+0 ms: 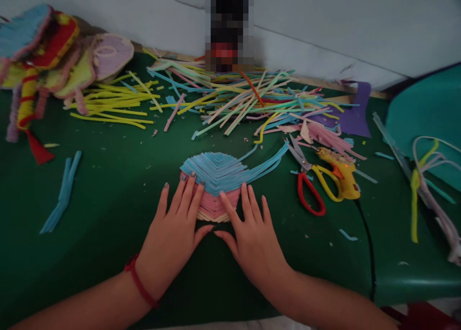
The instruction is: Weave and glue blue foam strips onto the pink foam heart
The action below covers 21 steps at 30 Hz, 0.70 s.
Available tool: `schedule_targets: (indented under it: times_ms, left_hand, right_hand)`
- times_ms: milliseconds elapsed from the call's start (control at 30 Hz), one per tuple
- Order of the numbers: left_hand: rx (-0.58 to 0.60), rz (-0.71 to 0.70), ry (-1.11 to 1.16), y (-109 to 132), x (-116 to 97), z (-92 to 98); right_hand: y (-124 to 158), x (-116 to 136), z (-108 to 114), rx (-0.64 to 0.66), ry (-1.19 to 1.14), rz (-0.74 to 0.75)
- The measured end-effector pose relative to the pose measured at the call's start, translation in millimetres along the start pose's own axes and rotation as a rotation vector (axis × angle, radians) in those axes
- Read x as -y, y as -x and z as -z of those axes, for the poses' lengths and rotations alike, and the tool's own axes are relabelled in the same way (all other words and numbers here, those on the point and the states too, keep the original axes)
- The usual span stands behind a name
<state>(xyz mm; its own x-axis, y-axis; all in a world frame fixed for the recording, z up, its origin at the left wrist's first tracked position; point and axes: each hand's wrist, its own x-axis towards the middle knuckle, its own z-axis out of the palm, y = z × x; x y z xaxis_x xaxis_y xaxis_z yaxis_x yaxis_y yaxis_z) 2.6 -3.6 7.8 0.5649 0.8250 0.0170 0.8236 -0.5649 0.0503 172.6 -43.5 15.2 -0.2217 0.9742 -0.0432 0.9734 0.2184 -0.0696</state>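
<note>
L hand (173,229) & R hand (255,234): fingers extended, spread apart. Blue/pink strip-covered piece (216,176) on green table (90,253), ctr; three L fingertips on its left part, R index tip near-right, thumbs just off near edge. Scissors (305,166) + glue gun (348,177) right.

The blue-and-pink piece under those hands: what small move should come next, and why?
Probably the right hand should pick up the scissors to trim the long blue strips. These stick out well past the right edge of the piece, while its left edge shows no such tails, and the scissors lie close by the strips' far ends.
</note>
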Motion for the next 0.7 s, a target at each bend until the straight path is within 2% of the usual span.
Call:
schedule_targets:
  times_ms: [500, 700]
  left_hand:
    - [-0.031, -0.022, -0.051, 1.7, 0.3, 0.2]
    - [-0.05, 0.0, 0.035, -6.0, 6.3, 14.4]
  right_hand:
    - [-5.5, -7.4, -0.8, -0.026, -0.029, 0.002]
    - [-14.2, -19.8, 4.4, -0.123, -0.094, -0.083]
